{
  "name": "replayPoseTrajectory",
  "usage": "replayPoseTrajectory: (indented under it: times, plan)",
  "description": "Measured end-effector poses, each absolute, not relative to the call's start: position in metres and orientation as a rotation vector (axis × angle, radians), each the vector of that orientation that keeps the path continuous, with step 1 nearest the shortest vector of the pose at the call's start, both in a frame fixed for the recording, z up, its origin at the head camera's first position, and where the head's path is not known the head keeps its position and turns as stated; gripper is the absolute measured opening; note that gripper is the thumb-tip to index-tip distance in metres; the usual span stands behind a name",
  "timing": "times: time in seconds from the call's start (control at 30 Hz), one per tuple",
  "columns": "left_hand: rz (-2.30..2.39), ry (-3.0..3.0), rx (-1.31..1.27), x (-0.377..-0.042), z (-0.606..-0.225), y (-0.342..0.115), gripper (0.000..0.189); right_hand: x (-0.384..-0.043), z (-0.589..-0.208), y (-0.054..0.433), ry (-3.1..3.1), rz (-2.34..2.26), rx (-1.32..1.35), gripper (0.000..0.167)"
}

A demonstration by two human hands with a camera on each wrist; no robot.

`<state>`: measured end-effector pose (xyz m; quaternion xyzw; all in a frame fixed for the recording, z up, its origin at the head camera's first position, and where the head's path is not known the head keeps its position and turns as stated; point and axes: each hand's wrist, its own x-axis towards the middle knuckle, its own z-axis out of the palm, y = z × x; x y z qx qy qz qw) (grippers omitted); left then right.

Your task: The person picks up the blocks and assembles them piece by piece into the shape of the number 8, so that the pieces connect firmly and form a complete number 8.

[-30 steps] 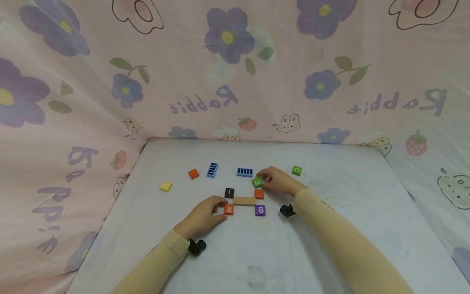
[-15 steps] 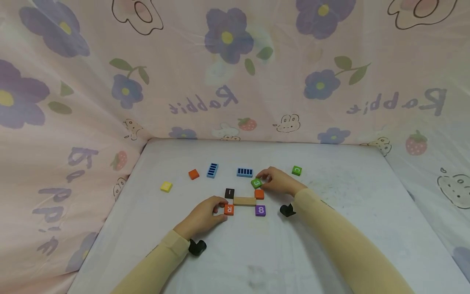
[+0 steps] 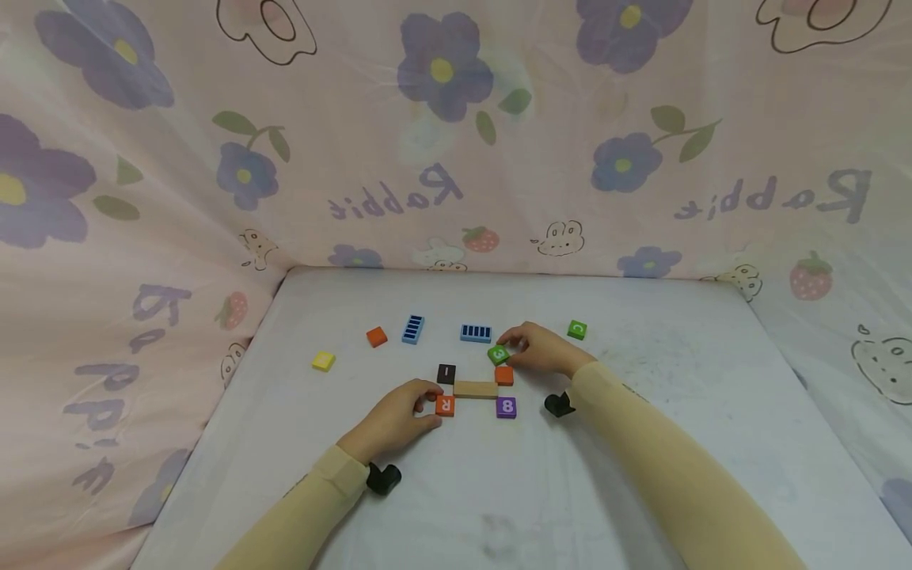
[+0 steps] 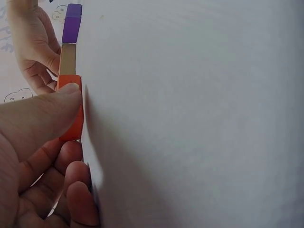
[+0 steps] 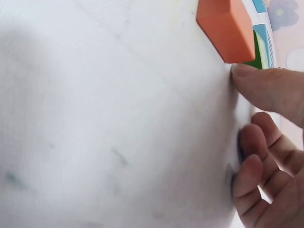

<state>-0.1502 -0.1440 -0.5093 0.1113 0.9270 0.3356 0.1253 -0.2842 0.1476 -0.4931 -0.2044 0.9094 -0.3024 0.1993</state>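
Note:
My left hand [image 3: 392,419] pinches the orange block marked R [image 3: 445,407]; in the left wrist view the thumb lies over that block's near face. A wooden strip [image 3: 476,389] runs rightward from beside it to between a purple block marked 8 [image 3: 507,408] and a plain orange block [image 3: 504,376]. Behind the R block sits a black block [image 3: 446,374] with a white stroke. With thumb and finger my right hand [image 3: 537,348] holds a green block marked 3 [image 3: 497,354], turned askew just behind the plain orange block. The right wrist view shows only a sliver of green past the thumb.
Two light-blue blocks with dark bars [image 3: 412,328] lie farther back, one upright in view, one sideways. An orange block [image 3: 377,337] and a yellow block [image 3: 324,362] lie to the left, a green C block [image 3: 577,329] to the right. Printed cloth [image 3: 499,174] walls the white table.
The green block marked 3 has shifted very slightly left in my right hand's fingers. My left hand and the other blocks keep their places.

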Motion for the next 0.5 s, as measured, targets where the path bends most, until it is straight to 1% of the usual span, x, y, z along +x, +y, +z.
replayPoseTrajectory:
  times: [0.5]
  plan:
    - [0.989,2.698,0.326,-0.1502,-0.5085,-0.1444,0.045,-0.2815,-0.4921,0.1490,2.529,-0.856,-0.551,0.035]
